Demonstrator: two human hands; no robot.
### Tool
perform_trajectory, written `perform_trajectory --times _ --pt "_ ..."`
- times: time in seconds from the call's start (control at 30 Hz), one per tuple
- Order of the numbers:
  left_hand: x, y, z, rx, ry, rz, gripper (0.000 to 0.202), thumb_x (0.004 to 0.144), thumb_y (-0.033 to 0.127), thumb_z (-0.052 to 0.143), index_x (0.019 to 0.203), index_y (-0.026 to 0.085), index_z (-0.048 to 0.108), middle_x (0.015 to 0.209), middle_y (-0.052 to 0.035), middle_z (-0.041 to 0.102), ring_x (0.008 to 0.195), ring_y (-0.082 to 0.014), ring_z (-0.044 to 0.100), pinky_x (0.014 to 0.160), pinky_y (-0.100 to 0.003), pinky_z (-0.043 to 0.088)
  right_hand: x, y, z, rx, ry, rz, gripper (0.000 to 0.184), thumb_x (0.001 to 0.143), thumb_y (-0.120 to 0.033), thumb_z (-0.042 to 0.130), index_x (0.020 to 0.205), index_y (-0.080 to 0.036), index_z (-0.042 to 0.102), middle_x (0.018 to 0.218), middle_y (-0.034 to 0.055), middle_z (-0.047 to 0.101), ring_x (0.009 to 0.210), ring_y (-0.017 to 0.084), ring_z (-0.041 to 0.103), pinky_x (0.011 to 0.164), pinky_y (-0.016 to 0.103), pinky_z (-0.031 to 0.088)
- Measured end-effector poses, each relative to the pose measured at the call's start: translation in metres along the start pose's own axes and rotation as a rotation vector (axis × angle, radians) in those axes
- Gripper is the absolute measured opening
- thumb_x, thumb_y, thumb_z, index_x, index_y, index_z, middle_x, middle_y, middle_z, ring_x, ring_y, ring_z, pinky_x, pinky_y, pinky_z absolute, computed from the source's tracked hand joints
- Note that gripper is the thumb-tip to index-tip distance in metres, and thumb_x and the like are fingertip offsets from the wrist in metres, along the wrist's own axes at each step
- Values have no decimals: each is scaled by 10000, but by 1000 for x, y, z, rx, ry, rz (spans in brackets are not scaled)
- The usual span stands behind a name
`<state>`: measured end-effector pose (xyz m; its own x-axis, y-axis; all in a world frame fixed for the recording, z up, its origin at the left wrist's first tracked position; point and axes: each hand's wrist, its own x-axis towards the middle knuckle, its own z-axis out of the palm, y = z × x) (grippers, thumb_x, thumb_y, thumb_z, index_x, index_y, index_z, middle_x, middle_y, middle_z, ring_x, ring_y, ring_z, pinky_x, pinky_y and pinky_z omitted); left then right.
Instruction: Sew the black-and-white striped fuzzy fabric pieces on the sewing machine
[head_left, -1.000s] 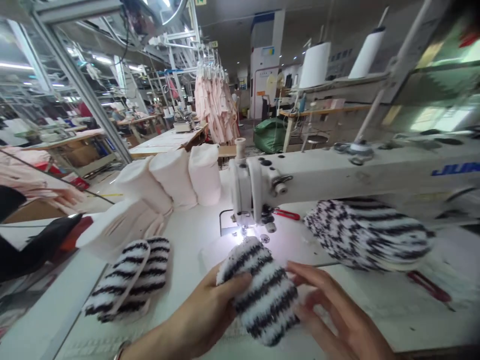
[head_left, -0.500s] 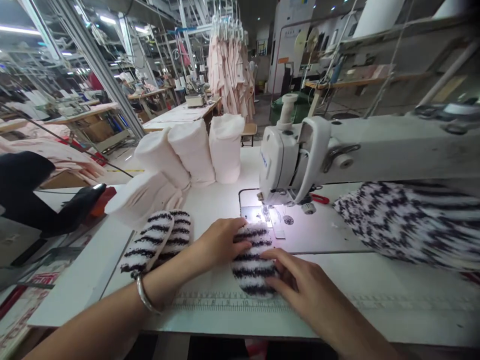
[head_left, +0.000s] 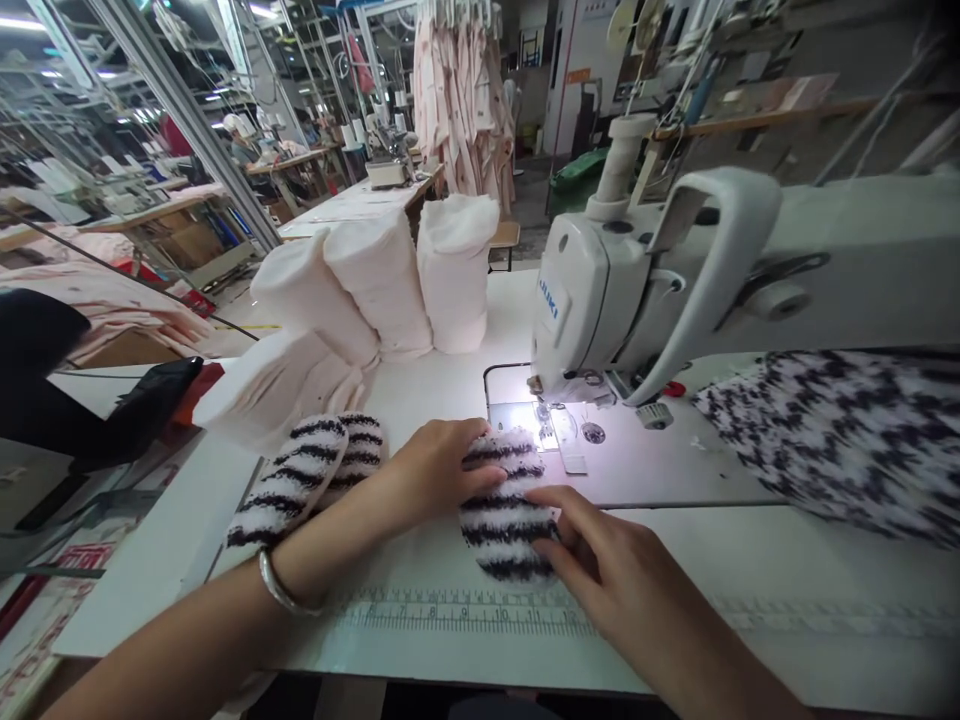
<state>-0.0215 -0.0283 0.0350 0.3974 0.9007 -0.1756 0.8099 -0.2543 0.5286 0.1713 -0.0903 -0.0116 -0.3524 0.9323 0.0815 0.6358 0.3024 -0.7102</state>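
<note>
A small fluffy black-and-white striped fabric piece (head_left: 501,505) lies flat on the white sewing table (head_left: 675,590), its far end close to the needle and presser foot (head_left: 546,412) of a white sewing machine (head_left: 675,290). My left hand (head_left: 435,468) presses on its left edge, thumb across the top. My right hand (head_left: 600,560) rests its fingers on the lower right edge. Both hands hold the piece down with fingers closed together on it.
A stack of finished striped pieces (head_left: 307,478) lies left of my left hand. Bundles of pale pink cloth (head_left: 382,280) stand behind. A large striped heap (head_left: 832,440) sits under the machine arm at right. A ruler strip (head_left: 480,612) runs along the table's near edge.
The striped piece, lifted in my hands a second ago, now lies flat on the table and sits closer under the presser foot. My view has leaned in toward the machine.
</note>
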Motion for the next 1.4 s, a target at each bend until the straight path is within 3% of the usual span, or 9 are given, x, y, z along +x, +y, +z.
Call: perform_trajectory --times 0.17,0.27,0.4,0.6,0.77,1.1,1.27,1.4 --pt "1 5 7 132 168 77 150 887 297 532 941 167 586 895 -53 639 796 -187 580 696 -294 419 -10 6 8 -15 46 -25 315 874 -204 423 1175 -247 502 713 -15 629 644 153 635 483 230 445" --pt "7 2 14 172 203 109 133 893 263 508 939 167 588 910 -56 643 805 -193 585 714 -312 434 -12 8 11 -62 37 -30 367 876 -190 406 1234 -225 481 834 24 677 749 177 665 564 264 508" --pt "15 -4 19 67 189 72 118 880 274 518 904 192 600 888 -23 660 797 -175 597 715 -288 434 -14 12 14 -112 33 -109 446 872 -146 395 1316 -180 425 972 58 692 806 180 673 685 302 548" --pt "18 -1 9 23 108 -68 155 856 316 494 819 213 604 695 34 637 630 -145 560 593 -248 392 -12 12 23 -172 109 -218 487 860 -98 391 1346 -91 427 881 68 697 702 171 667 590 263 537" --pt "21 -1 9 -6 127 -109 169 826 328 496 857 217 619 726 24 664 654 -160 586 615 -260 409 -8 14 28 -199 116 -193 538 808 -73 395 1344 -77 447 786 53 687 634 178 653 549 274 533" --pt "22 -2 14 0 169 -118 157 840 319 510 886 213 615 816 10 695 719 -171 626 654 -270 449 0 10 16 -128 127 -95 531 793 -77 368 1310 -114 482 868 56 708 724 198 681 592 294 551" --pt "20 -5 17 88 257 14 115 851 240 522 922 200 603 859 -12 671 772 -175 630 706 -287 490 5 10 9 -309 203 -145 412 880 -161 420 1283 -140 501 961 65 689 819 194 667 642 295 560" --pt "5 -3 21 248 439 266 233 864 115 492 1078 159 573 1052 -91 619 977 -208 603 849 -349 518 11 10 11 -593 366 -335 457 890 -58 261 1226 -123 563 1201 81 627 1101 226 573 812 358 509"
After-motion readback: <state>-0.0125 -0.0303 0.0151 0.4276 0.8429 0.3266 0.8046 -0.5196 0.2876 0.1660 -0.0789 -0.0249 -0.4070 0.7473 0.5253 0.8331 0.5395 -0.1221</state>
